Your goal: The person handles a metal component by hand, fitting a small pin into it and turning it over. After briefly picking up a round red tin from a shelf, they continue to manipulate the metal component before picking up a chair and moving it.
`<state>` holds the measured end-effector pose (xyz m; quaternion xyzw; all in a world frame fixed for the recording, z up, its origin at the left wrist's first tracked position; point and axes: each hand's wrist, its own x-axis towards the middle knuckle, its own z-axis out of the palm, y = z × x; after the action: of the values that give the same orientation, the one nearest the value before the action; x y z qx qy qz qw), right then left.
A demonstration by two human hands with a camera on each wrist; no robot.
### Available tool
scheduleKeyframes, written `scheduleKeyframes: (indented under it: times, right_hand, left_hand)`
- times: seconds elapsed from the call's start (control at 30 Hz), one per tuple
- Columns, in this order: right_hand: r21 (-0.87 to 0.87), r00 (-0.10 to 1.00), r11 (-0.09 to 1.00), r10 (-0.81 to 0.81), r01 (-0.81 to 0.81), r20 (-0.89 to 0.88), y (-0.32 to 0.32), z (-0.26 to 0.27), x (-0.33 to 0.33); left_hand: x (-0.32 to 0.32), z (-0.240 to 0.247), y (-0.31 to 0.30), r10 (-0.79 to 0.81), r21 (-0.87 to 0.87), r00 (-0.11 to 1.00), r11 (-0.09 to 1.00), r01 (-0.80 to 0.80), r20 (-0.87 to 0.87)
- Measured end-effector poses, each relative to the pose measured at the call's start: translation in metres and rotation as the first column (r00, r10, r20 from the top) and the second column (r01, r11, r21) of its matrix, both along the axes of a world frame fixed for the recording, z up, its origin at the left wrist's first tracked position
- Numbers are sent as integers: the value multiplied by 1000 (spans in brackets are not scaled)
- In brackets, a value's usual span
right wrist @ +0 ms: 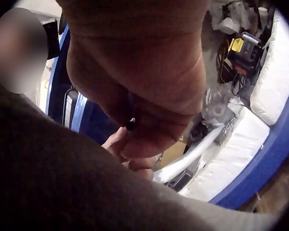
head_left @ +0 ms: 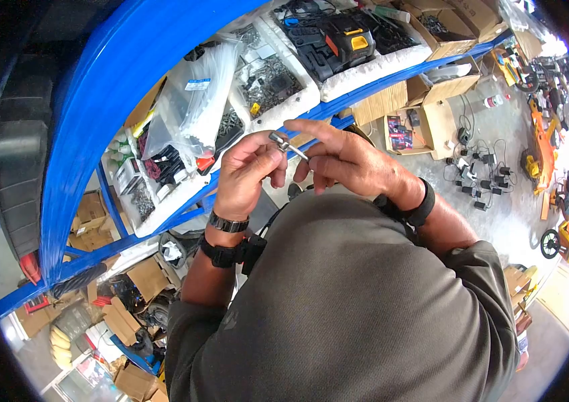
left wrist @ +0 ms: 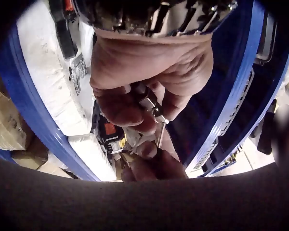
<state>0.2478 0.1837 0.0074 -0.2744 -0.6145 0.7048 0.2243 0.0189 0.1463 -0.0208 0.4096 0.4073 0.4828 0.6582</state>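
A short shiny metal rod with a cylindrical head (head_left: 296, 150) spans the two hands in front of the chest. My left hand (head_left: 247, 167) grips it near the head, thumb and fingertips curled around it. From the left wrist, the silver head (left wrist: 148, 102) shows between the fingers, with the thin rod running away from it. My right hand (head_left: 358, 161) pinches the rod's other end between thumb and fingers, its index finger stretched out above the rod. In the right wrist view, a small dark tip (right wrist: 131, 124) peeks out between the right fingers, which hide most of the rod.
Beyond the hands runs a blue shelf (head_left: 348, 99). It carries white foam trays (head_left: 308, 97) of small metal parts, a clear plastic bag (head_left: 194, 100) and a black-and-yellow battery tool (head_left: 348, 43). Cardboard boxes (head_left: 442, 120) and several black adapters (head_left: 482, 177) lie to the right.
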Motion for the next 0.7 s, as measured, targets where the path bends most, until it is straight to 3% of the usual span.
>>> scheduleKeyframes:
  times: [0.07, 0.27, 0.37, 0.7]
  right_hand:
    - [-33, 1000, 999, 1, -2, -16, -1, 2, -1]
    - [-68, 999, 998, -17, 15, -28, -1, -1, -1]
    - [-2, 998, 1000, 7, -7, -63, -4, -8, -3]
    - [-2, 1000, 1000, 21, -21, 17, -4, -3, -2]
  left_hand:
    - [-1, -2, 0, -56, 29, 998, 998, 57, -33]
    - [3, 2, -1, 11, 52, 998, 999, -8, -55]
    - [4, 0, -2, 27, 23, 998, 999, -26, -55]
    - [7, 4, 1, -37, -2, 984, 999, 38, -173]
